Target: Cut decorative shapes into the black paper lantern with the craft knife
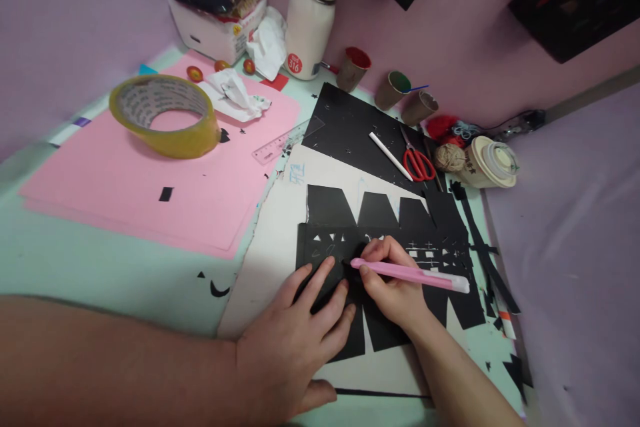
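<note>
My left hand (305,333) lies flat with its fingers spread, pressing on a black card (380,210) with tapered flaps along its far and near edges. My right hand (393,287) is closed round a slim pink craft knife (405,270) with a whitish end. Its dark tip touches the card just right of my left fingertips. Small triangles and squares are cut through the card, and thin pale lines are drawn on it. Under the card lies a white board (275,233), partly covered by my hands.
Pink paper (125,207) with a yellow tape roll (165,140) lies left. A clear ruler (280,143), black sheet (340,120), white pen (390,155) and red-handled scissors (419,163) lie beyond the card. A bottle (310,27) and paint cups (393,90) stand behind. Black scraps (493,267) lie right.
</note>
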A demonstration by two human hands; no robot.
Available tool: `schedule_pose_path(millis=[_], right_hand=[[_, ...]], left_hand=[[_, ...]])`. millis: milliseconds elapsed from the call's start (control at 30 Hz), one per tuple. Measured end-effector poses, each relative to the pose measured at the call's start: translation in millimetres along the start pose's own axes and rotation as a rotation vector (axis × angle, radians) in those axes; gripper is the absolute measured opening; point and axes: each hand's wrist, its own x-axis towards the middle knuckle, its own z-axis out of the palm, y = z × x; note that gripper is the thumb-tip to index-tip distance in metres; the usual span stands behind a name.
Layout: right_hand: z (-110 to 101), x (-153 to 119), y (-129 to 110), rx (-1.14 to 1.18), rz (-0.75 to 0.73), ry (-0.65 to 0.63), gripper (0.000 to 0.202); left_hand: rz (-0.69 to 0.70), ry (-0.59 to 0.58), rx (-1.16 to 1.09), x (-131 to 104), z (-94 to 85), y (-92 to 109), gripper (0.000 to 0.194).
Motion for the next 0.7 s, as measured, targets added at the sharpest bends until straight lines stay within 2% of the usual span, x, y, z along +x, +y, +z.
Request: schedule_pose_path(millis=[700], right_hand=[[-0.6, -0.3, -4.1, -0.01, -0.018, -0.06, 0.017]], left_hand=[[0.0, 0.004, 0.018, -0.1, -0.3, 0.3, 0.082]])
